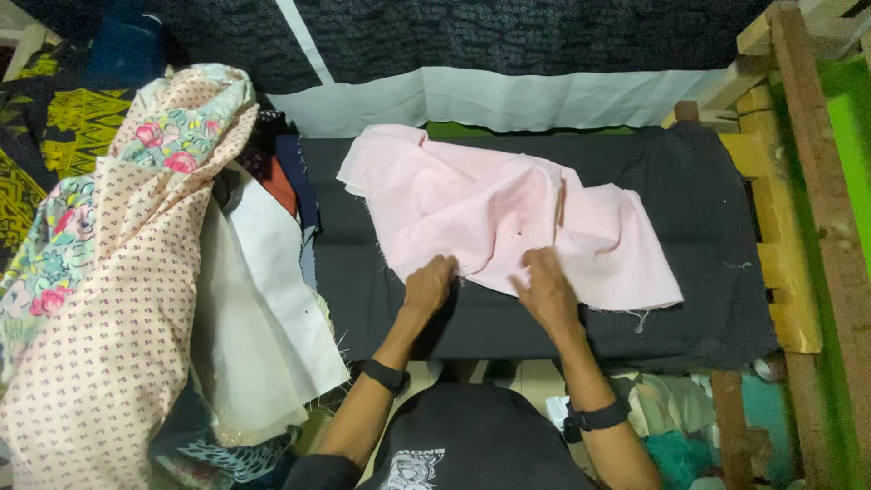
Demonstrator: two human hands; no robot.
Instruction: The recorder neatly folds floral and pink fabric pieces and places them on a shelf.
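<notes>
Pink cloth [508, 218] lay rumpled, not yet flat, on dark padded table [708, 236]. Left hand [428, 283] and right hand [547, 286] pressed its near edge, fingers curled, gripping nothing. Fabric pile [118, 272] sat beside.

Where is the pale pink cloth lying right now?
In the head view, the pale pink cloth lies centre on the dark padded table, under both hands, right of the dotted cream fabric pile.
</notes>
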